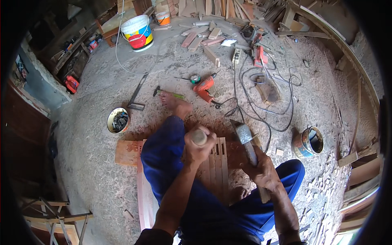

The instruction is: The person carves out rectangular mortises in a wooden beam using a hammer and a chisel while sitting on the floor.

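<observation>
My left hand is closed round an upright tool with a round wooden handle top, probably a chisel; its lower end is hidden. It is over pale wooden pieces with narrow slots near their far end, lying across a reddish board. My right hand grips the handle of a hatchet-like tool with a broad metal head, raised to the right of the wood. My legs in blue trousers lie on either side.
An orange drill, hammer, square and cables lie ahead. Buckets stand left, right and behind. Offcuts, a power strip and a red tool are farther back; planks line the right.
</observation>
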`<control>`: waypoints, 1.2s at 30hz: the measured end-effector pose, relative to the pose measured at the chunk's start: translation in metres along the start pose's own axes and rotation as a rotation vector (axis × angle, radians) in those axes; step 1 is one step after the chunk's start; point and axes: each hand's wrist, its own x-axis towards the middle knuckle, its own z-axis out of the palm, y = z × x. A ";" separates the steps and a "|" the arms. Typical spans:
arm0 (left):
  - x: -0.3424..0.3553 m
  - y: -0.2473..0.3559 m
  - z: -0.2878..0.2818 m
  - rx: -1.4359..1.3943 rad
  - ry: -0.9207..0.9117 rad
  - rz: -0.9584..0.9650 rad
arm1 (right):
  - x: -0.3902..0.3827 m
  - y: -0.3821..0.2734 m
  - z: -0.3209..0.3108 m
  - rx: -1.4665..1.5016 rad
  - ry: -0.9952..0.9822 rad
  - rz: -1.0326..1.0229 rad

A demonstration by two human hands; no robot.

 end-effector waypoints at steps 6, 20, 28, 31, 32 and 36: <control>0.003 -0.021 -0.005 -0.009 0.037 -0.035 | 0.005 0.011 0.012 0.026 0.005 -0.053; 0.030 -0.049 0.005 0.172 -0.093 0.203 | 0.039 -0.028 0.000 -0.338 -0.126 -0.363; 0.020 -0.080 0.011 -0.677 -0.161 -0.173 | 0.065 -0.053 -0.005 -0.898 -0.165 -0.401; 0.028 -0.062 0.020 0.082 -0.101 0.194 | 0.073 -0.061 -0.018 -0.878 -0.198 -0.469; 0.024 -0.059 0.022 -0.045 -0.061 0.053 | 0.068 -0.071 -0.022 -0.819 -0.183 -0.488; 0.029 -0.034 0.029 0.085 -0.089 0.065 | 0.056 -0.082 -0.025 -0.820 -0.126 -0.416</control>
